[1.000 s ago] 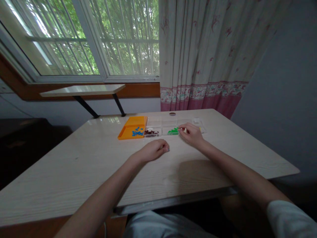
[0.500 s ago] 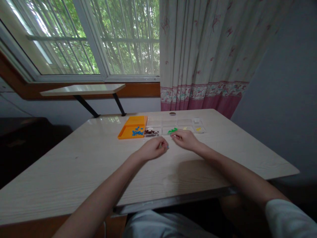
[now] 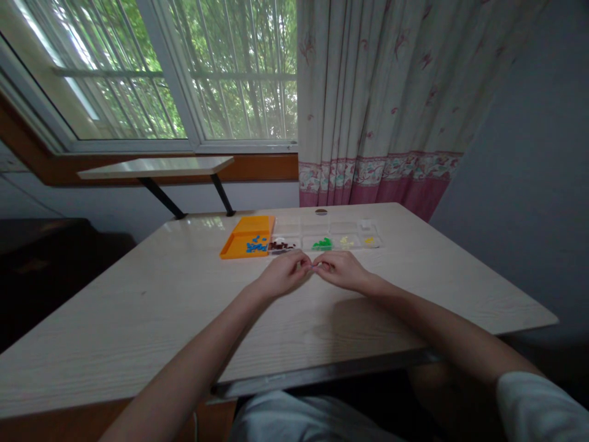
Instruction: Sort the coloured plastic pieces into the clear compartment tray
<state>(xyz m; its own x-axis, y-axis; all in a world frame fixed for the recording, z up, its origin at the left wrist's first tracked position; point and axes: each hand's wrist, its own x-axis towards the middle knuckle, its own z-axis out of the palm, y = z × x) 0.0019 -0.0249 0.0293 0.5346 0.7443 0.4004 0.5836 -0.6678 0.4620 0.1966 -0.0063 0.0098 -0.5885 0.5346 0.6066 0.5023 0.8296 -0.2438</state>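
My left hand (image 3: 283,274) and my right hand (image 3: 339,271) meet fingertip to fingertip on the pale wooden table (image 3: 138,319), both pinched closed. What they pinch is too small to make out. Just beyond them lies a clear compartment box (image 3: 350,228) with dark brown beads (image 3: 280,246), green beads (image 3: 323,244), pale yellow beads (image 3: 345,242) and bright yellow beads (image 3: 369,240) in separate cells. An orange lid (image 3: 251,228) lies to its left with blue beads (image 3: 256,247) on it.
A small dark round object (image 3: 321,212) sits at the table's far edge. Behind are a barred window (image 3: 184,73), a wall shelf (image 3: 156,166) on brackets and a flowered curtain (image 3: 377,98). A dark cabinet (image 3: 41,258) stands at left.
My right hand drew back from the green bead cell toward me and leftward. My left hand lifted slightly to meet it, so the fingertips now touch.
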